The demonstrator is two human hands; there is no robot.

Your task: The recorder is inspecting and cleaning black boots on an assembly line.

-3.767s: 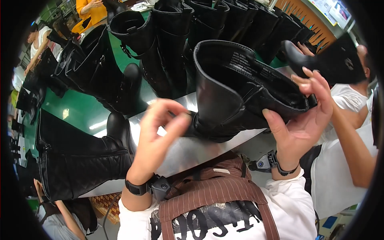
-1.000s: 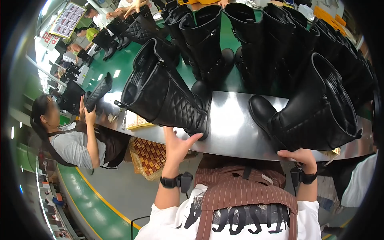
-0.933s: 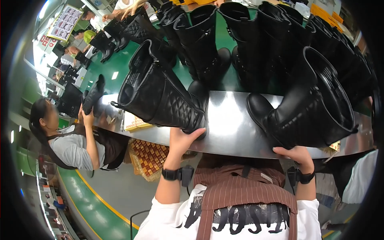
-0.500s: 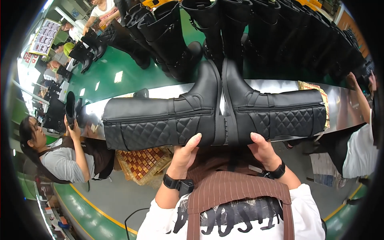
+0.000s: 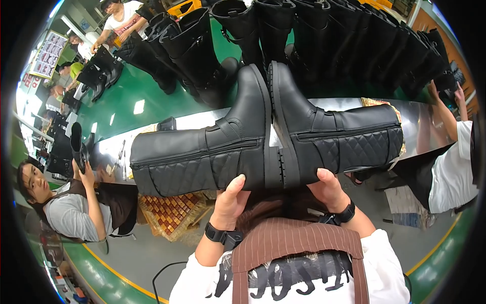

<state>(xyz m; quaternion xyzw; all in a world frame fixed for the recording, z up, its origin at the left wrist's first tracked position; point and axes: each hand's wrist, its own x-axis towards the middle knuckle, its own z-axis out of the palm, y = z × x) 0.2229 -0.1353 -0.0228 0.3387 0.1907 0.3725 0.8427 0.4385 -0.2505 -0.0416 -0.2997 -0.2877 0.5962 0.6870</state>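
Fingers (image 5: pixel 238 183) of both hands clamp two black boots (image 5: pixel 202 162), now pressed sole to sole above the steel table (image 5: pixel 425 121)

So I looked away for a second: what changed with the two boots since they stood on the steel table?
Both boots, left boot and right boot, were lifted and laid sideways, soles pressed together, left hand and right hand gripping the heels. The boots on the green belt stayed in rows.
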